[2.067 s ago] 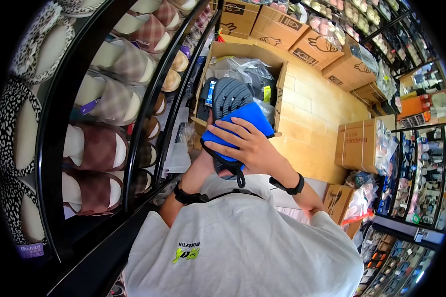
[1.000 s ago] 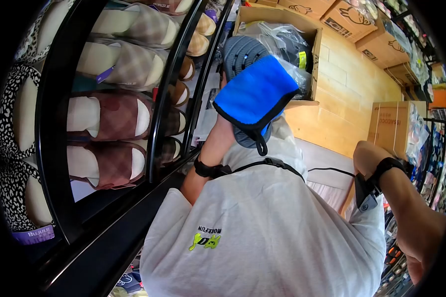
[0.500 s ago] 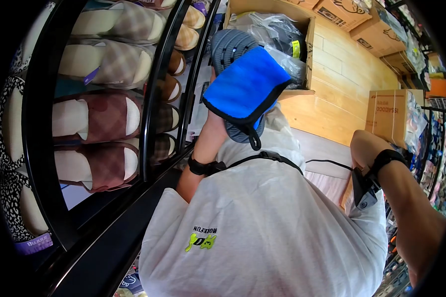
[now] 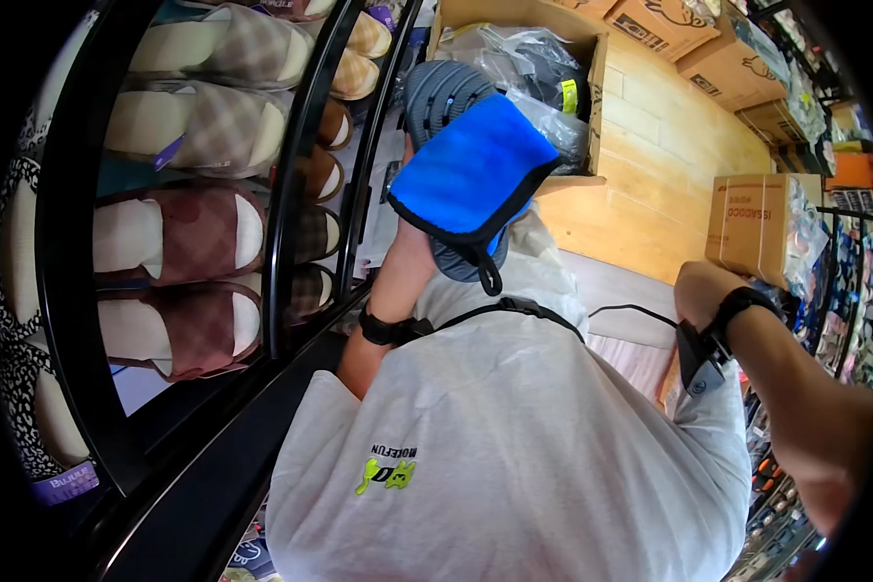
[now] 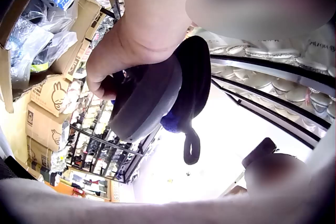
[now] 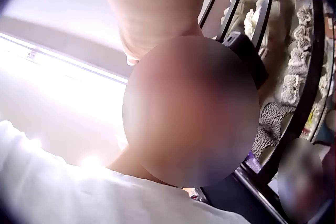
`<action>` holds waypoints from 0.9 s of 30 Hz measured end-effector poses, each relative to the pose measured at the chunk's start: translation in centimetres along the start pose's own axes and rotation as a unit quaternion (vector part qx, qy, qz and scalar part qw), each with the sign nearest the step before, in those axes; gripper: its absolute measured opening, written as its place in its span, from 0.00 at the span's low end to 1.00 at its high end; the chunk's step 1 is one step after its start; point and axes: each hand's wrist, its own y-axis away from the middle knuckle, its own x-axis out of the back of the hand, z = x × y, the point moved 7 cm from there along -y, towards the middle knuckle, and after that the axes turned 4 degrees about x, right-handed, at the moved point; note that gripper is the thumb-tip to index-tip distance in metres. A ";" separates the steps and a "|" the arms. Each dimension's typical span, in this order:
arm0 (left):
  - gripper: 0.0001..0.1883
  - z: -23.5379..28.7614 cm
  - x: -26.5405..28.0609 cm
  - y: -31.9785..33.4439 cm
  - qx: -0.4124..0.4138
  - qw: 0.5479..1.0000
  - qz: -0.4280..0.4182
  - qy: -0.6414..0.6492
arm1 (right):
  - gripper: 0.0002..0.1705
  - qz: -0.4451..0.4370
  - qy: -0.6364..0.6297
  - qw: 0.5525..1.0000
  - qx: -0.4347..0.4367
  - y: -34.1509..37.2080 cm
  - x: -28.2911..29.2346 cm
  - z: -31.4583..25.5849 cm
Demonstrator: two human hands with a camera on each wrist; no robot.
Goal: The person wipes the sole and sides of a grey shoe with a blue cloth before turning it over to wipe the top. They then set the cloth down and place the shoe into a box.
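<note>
Blue cloth (image 4: pixel 475 170) lies over the slipper (image 4: pixel 441 92), whose long axis points forward; left hand (image 5: pixel 144 35) grips slipper; right hand (image 4: pixel 829 490) well apart, finger state indeterminable.

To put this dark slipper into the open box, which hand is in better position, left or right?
Probably left: the left hand grips the dark slipper in front of the open box in the head view, while the right arm is bent well away from both.
</note>
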 end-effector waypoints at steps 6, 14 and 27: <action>0.50 0.6 1.6 -0.2 0.008 0.999 -0.003 0.037 | 0.45 0.010 0.115 0.993 0.001 9.1 8.1 5.8; 0.47 0.1 -0.5 -0.6 0.008 0.993 -0.084 0.086 | 0.57 -0.337 0.567 0.669 -0.343 19.6 7.9 16.5; 0.45 0.0 3.0 -0.8 -0.045 0.957 0.229 -0.174 | 0.55 -0.177 0.675 0.669 -0.256 21.1 8.3 18.1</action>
